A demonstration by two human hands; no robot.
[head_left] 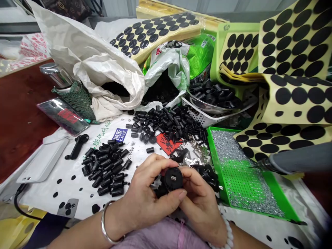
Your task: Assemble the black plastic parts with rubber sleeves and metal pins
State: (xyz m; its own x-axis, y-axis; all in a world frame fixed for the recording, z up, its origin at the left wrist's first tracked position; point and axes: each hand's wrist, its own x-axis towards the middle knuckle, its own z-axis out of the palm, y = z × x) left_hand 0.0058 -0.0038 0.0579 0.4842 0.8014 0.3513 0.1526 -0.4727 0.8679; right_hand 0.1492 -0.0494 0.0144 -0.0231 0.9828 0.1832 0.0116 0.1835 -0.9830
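Note:
A round black plastic part (pixel 169 183) with a small metal piece in its centre faces up between my hands. My left hand (pixel 144 192) wraps it from the left, thumb along its lower edge and fingers over the top. From the right, my right hand (pixel 201 204) pinches the same part; its lower fingers are partly hidden. Just beyond lie small metal clips (pixel 193 152) and a red card (pixel 168 142). Short black plastic cylinders (pixel 107 166) are piled to the left of my hands, and a heap of black caps and tubes (pixel 171 121) lies farther back.
At the right, a green tray (pixel 225 183) holds many small screws, with a power screwdriver (pixel 293 162) above it. Sheets of black round stickers (pixel 295 38) hang behind. A white basket (pixel 194 112), open bags (pixel 109 74), a phone (pixel 63 116) and a white power bank (pixel 43 160) surround the work area.

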